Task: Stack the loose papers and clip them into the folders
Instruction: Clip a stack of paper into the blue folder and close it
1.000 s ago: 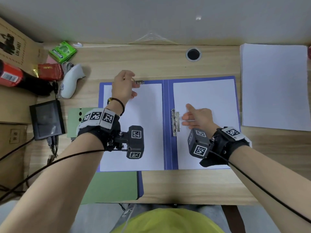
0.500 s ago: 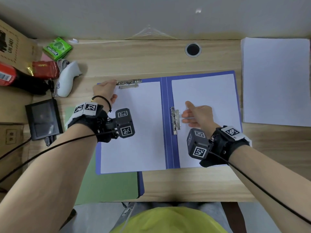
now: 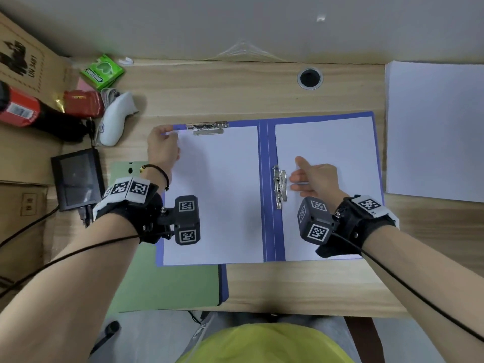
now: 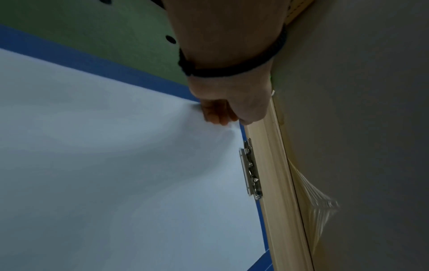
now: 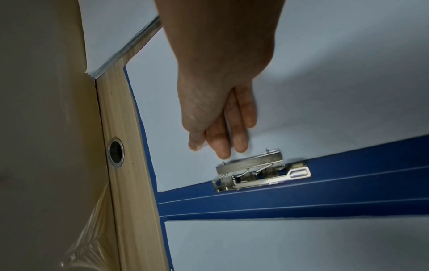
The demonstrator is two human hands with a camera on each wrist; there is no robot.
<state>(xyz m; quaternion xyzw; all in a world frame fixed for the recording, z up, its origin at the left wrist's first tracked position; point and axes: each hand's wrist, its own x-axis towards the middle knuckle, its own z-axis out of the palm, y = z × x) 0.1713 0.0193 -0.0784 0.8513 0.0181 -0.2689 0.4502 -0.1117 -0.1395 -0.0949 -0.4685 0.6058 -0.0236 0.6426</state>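
Observation:
An open blue folder (image 3: 263,179) lies flat on the desk with white sheets on both halves. My left hand (image 3: 163,133) pinches the top-left corner of the left sheets (image 3: 217,192), fingers curled onto the paper (image 4: 116,165), just left of the metal top clip (image 3: 207,127) that lies flat on the sheets' upper edge. My right hand (image 3: 296,179) rests with straight fingers on the right sheets (image 3: 327,142), fingertips beside the side clip (image 3: 279,187), whose bar (image 5: 250,164) stands raised off the paper. A stack of loose white paper (image 3: 434,132) sits at the far right.
A green folder (image 3: 167,284) lies under the blue one's left half and overhangs the front edge. At the far left are a white controller (image 3: 115,119), a red packet (image 3: 83,103), a green box (image 3: 102,72) and a black device (image 3: 76,179). A cable hole (image 3: 309,78) is in the desk.
My left hand has left the top clip and moved left to the sheets' top-left corner; the clip now lies flat. The right hand has stayed in place.

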